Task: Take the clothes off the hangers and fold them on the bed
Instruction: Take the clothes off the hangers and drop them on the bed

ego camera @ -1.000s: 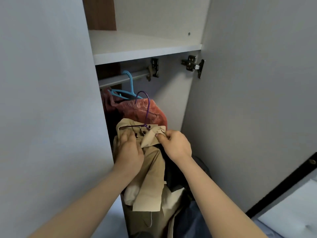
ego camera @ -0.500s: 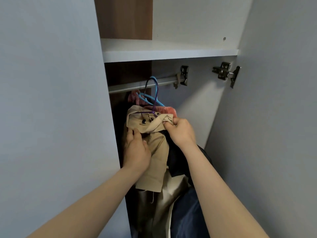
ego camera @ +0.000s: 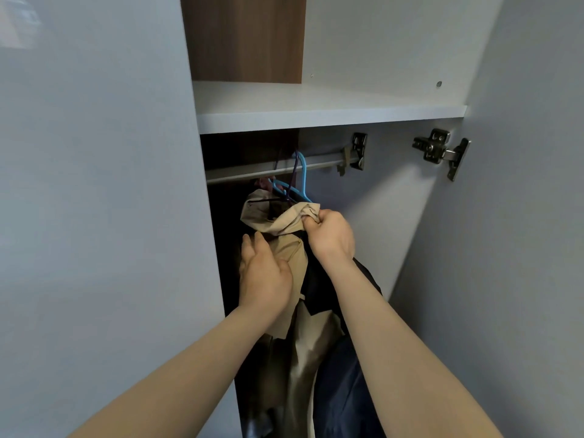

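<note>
A beige garment [ego camera: 278,222] hangs on a purple hanger [ego camera: 294,172] inside the wardrobe, its hook at the metal rail [ego camera: 319,162]. My right hand [ego camera: 331,235] pinches the garment's bunched top edge at the right. My left hand [ego camera: 264,273] lies flat against the beige cloth lower down, fingers spread. A blue hanger [ego camera: 301,181] hangs on the rail just behind, with a bit of pink cloth [ego camera: 262,184] under it. Dark and olive clothes [ego camera: 303,358] hang below my hands.
A white shelf [ego camera: 316,112] runs above the rail. The grey wardrobe panel [ego camera: 94,216] fills the left, the open door [ego camera: 521,248] with its metal hinge [ego camera: 442,150] the right. The opening between them is narrow.
The beige garment on its purple hanger has gone up towards the rail, and its hook now reaches it. My left hand has slid lower on the cloth.
</note>
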A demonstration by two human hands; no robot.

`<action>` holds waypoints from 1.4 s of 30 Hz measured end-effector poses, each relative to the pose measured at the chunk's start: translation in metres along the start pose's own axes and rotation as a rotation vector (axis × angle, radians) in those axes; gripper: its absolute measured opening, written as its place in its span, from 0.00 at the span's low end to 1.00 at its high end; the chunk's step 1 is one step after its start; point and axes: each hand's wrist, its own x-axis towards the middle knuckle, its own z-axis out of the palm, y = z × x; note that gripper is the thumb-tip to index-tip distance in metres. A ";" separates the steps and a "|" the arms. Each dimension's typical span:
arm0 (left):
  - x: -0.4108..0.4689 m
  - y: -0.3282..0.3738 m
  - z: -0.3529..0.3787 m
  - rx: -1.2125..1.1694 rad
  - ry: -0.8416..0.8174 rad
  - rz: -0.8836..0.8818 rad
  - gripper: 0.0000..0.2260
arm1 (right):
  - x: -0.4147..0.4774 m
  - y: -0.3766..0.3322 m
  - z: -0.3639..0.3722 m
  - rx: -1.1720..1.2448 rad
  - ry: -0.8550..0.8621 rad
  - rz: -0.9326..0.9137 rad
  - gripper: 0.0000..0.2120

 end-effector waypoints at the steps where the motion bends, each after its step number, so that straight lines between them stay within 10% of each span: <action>1: 0.000 -0.001 -0.001 0.003 0.003 -0.009 0.28 | 0.002 0.000 0.000 0.000 0.000 -0.002 0.13; 42: -0.012 -0.017 -0.007 0.244 -0.116 0.056 0.22 | -0.002 0.034 0.001 -0.183 -0.046 -0.111 0.08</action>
